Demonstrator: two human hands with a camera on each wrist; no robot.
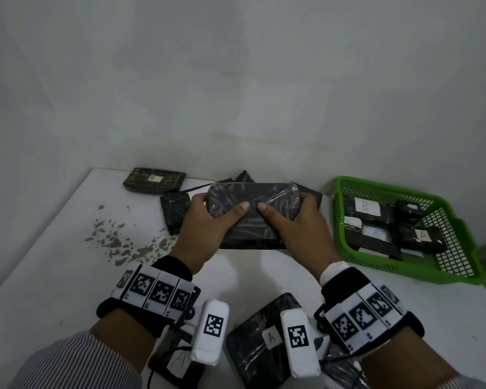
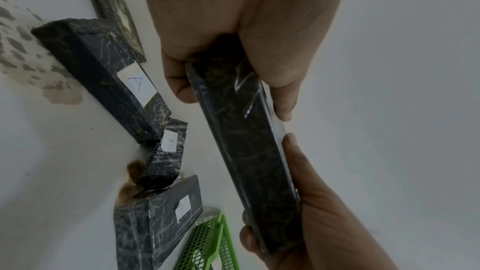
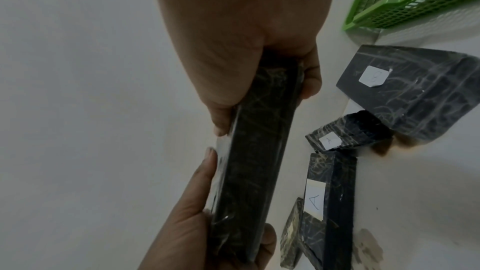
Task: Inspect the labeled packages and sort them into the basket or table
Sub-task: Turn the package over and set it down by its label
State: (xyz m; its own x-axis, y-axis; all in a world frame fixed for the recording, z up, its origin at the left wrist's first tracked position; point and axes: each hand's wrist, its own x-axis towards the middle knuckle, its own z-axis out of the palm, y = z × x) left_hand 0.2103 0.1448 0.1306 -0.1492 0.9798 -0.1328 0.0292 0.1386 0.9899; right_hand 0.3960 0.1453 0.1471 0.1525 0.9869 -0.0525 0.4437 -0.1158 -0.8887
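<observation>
A flat black package (image 1: 253, 204) wrapped in clear film is held at both short ends above the white table (image 1: 54, 276). My left hand (image 1: 219, 209) grips its left end, thumb on the near face; my right hand (image 1: 284, 210) grips the right end the same way. No label shows on the face towards me. The left wrist view shows the package (image 2: 249, 151) edge-on between my left hand (image 2: 233, 93) and right hand (image 2: 306, 213). In the right wrist view it (image 3: 259, 161) runs from my right hand (image 3: 262, 98) to the left hand (image 3: 207, 213).
A green basket (image 1: 404, 266) at the right holds several packages labelled B and A. Other black packages lie on the table: a B one (image 1: 155, 179) at the back left, one (image 1: 174, 211) behind my left hand, A ones (image 1: 261, 343) near me. Peeled patches (image 1: 118, 242) mark the tabletop.
</observation>
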